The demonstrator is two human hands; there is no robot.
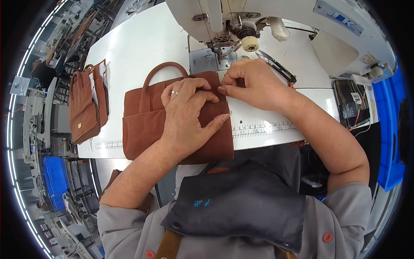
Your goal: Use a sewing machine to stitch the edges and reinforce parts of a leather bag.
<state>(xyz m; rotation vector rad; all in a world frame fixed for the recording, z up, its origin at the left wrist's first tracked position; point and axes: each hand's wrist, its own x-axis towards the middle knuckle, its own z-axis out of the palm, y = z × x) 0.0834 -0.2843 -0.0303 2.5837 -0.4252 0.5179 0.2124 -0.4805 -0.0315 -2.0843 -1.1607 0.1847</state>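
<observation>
A brown handbag [144, 134] with a curved top handle lies on the white sewing table, its upper right corner close to the sewing machine's needle [220, 54]. My left hand [185, 110] rests on its front, the fingers bent and apart and the thumb stretched toward the bag's right edge. At that edge, near the top, the thumb and index finger of my right hand [254, 84] are pinched together on the bag's side. Whatever lies between those fingertips is too small to make out.
Another brown bag piece [86, 108] stands at the table's left. Thread snips [278, 67] lie beyond my right hand. A printed ruler strip [267, 128] runs along the front edge. A dark striped pouch [351, 103] sits at the right, near blue bins [388, 142].
</observation>
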